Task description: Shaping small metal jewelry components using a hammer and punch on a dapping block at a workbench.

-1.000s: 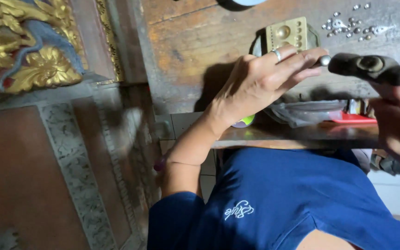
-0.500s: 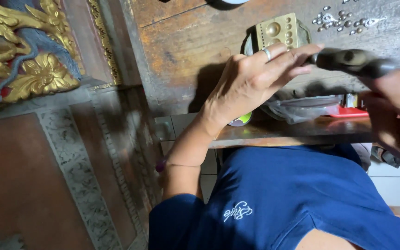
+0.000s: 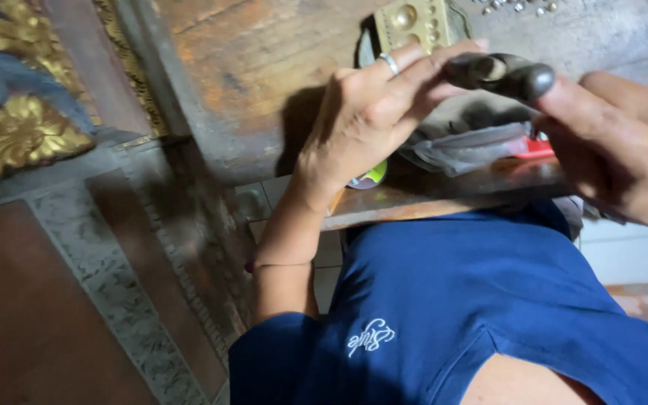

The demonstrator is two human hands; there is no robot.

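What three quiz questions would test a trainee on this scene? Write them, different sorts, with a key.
1. True or false: the left hand wears a ring.
2. Which hands touch the dark tool? A: left only. B: both. C: neither.
3. What colour is the shirt?
Key: 1 true; 2 B; 3 blue.

Upper right of the frame: dark grey tool (image 3: 500,73), dull sheen. Top centre: brass-yellow block (image 3: 414,21) with round dimples. Silver ring (image 3: 389,63) just left of it. Weathered brown workbench (image 3: 249,67) — orange streaks. Bottom: deep blue shirt (image 3: 489,300), white script. Upper left: gilded carving (image 3: 16,127) — blue-grey ground.
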